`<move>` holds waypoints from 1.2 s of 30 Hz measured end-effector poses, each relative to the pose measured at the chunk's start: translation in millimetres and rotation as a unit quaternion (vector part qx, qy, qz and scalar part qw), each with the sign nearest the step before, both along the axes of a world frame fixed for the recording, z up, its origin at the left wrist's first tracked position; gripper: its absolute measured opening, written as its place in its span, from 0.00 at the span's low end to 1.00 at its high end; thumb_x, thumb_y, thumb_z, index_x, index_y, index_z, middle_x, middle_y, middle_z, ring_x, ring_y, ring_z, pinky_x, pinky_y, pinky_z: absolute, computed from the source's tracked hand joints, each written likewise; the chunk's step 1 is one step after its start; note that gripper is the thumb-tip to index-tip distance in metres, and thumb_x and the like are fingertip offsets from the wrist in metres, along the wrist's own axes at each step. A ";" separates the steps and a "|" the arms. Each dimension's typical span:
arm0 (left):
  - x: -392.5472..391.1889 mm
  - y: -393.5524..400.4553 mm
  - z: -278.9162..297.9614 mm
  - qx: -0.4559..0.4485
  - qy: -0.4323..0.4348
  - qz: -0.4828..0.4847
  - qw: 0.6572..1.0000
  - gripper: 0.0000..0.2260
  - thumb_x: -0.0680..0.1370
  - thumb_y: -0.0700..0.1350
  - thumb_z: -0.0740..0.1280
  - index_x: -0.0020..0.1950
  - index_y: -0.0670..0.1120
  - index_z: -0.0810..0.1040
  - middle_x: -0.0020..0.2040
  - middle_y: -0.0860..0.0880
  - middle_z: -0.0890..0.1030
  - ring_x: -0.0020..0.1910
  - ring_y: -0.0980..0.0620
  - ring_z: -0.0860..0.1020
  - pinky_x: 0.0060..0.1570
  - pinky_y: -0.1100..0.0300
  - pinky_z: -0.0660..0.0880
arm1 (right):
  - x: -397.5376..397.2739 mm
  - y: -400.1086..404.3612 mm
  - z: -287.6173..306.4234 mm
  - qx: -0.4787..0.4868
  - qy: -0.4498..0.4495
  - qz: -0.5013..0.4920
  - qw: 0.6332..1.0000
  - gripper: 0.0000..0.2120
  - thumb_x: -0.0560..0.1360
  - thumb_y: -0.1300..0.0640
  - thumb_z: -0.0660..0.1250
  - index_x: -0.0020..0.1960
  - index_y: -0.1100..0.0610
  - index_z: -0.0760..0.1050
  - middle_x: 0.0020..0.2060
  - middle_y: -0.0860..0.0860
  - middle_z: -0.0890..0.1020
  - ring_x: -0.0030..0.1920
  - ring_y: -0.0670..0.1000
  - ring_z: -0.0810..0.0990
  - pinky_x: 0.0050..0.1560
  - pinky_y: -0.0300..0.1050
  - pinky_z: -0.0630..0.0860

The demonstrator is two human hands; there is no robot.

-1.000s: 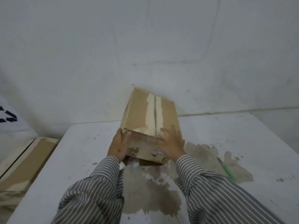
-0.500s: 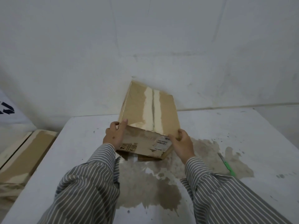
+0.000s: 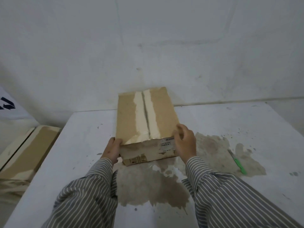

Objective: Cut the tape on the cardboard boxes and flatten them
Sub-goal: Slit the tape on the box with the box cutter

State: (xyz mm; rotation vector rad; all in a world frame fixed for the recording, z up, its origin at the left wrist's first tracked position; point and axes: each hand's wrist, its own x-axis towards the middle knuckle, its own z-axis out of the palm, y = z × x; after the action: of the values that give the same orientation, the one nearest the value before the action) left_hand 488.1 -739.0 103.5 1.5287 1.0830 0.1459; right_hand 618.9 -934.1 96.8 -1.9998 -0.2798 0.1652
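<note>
**Both hands on a taped box at frame centre**

At the centre of the frame, a brown rectangular cardboard box on a white, stained tabletop, long axis running away toward the grey wall in the upper half. Along the top face, a pale strip of tape over the middle seam, with a dark line down its centre. On the near end face, small printed labels, too blurred to read.

At the box's lower left corner, the left hand, clasping that corner with the thumb on the top edge and the fingers hidden behind the side. At the lower right corner, the right hand, fingers bent over the top edge, palm against the right side, holding the box. Striped grey-and-white shirt sleeves filling the bottom of the frame.

Under and right of the box, a broad brownish stain spreading toward the lower centre. At the right, well apart from the box, a slim green-handled cutter lying diagonally on the stained patch.

At the far left edge, beside and lower than the table, another long brown cardboard box with pale taped edges. Above it, a white sheet with dark blue marks, only partly in view.
</note>
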 end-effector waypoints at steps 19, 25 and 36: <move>99.2 -66.2 1.6 0.558 0.224 -0.298 0.742 0.24 0.82 0.53 0.44 0.78 0.49 0.47 0.79 0.48 0.48 0.77 0.47 0.49 0.70 0.38 0.53 | 76.1 -156.0 -83.3 -0.351 0.183 -0.191 0.898 0.20 0.79 0.61 0.58 0.70 0.56 0.64 0.68 0.59 0.65 0.66 0.63 0.63 0.61 0.55 0.66; 98.4 -68.1 4.9 0.540 0.222 -0.288 0.759 0.24 0.82 0.54 0.45 0.78 0.51 0.48 0.79 0.51 0.47 0.77 0.49 0.47 0.72 0.40 0.50 | 82.6 -160.3 -107.3 -0.427 0.187 -0.237 0.853 0.16 0.80 0.57 0.55 0.67 0.57 0.64 0.65 0.58 0.67 0.65 0.60 0.64 0.63 0.60 0.62; 118.6 -40.4 26.8 0.490 0.234 -0.344 0.766 0.26 0.80 0.54 0.52 0.77 0.53 0.50 0.78 0.51 0.47 0.76 0.47 0.49 0.70 0.39 0.54 | 123.3 -92.4 -62.7 -0.207 0.077 -0.110 0.969 0.09 0.77 0.65 0.60 0.55 0.67 0.71 0.57 0.66 0.74 0.50 0.63 0.76 0.47 0.50 0.71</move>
State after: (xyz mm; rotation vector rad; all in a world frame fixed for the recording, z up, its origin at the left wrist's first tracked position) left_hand 606.7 -779.4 130.3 2.9577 0.7267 -0.2460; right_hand 742.3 -1026.5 34.1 -2.3979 0.0878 0.2520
